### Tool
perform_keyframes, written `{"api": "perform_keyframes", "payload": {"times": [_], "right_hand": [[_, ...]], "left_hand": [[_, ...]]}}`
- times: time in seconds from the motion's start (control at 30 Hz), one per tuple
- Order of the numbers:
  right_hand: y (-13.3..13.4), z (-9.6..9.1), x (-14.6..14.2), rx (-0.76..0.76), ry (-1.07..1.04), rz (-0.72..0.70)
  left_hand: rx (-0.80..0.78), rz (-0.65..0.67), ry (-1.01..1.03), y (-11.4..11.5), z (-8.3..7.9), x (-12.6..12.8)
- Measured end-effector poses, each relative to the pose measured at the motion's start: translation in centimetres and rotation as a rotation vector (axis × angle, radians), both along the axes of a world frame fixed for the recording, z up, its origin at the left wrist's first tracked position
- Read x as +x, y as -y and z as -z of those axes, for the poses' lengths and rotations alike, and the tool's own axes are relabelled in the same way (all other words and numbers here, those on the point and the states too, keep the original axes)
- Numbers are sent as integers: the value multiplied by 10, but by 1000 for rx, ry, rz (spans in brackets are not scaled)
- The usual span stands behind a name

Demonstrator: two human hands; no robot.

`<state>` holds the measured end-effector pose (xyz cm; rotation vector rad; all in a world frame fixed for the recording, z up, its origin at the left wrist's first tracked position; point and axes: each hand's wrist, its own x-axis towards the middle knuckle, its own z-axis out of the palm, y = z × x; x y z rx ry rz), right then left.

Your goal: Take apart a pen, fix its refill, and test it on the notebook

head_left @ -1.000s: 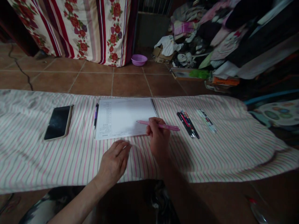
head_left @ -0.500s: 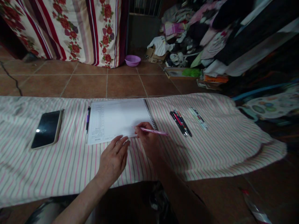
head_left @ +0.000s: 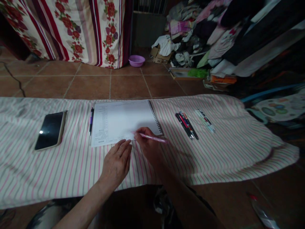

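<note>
A spiral notebook (head_left: 126, 116) lies open on the striped cloth, its coil on the right and printed text down the left side of the page. My right hand (head_left: 147, 143) pinches a pink pen (head_left: 154, 138), whose tip points left at the lower part of the page. My left hand (head_left: 118, 159) lies flat, fingers stretched out, with its fingertips on the notebook's near edge. Close to the notebook's left edge rests a purple and black pen (head_left: 91, 121). Any marks under the pen tip are too faint to make out.
Left on the striped cloth (head_left: 228, 152) is a smartphone (head_left: 50, 131). To the right lie several dark pens (head_left: 187, 125) and a few pale pens (head_left: 205, 121). Beyond, on the tiled floor, stand a purple basin (head_left: 136, 61) and a clothes heap (head_left: 181, 28).
My right hand and the pink pen have shifted slightly left along the bottom of the page. The left hand stays at the notebook's edge. The camera view has moved a little.
</note>
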<state>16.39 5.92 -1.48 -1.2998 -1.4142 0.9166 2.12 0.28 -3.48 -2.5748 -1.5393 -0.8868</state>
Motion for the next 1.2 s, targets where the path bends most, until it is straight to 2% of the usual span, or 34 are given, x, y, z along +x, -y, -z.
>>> {"api": "perform_keyframes", "payload": {"times": [0.2, 0.5, 0.67, 0.77, 0.97, 1.2], "right_hand": [[-1, 11, 2, 37, 61, 12], [0, 9, -1, -4, 115, 61], [0, 10, -1, -33, 41, 100], [0, 4, -6, -33, -19, 124], [-1, -9, -28, 13, -15, 11], [-2, -2, -54, 104, 104, -83]], "left_hand": [[-15, -4, 15, 1, -1, -1], [4, -25, 7, 2, -2, -3], [-12, -33, 8, 2, -2, -1], [-21, -31, 12, 1, -2, -1], [-25, -86, 32, 2, -9, -6], [32, -212, 20, 8, -17, -32]]}}
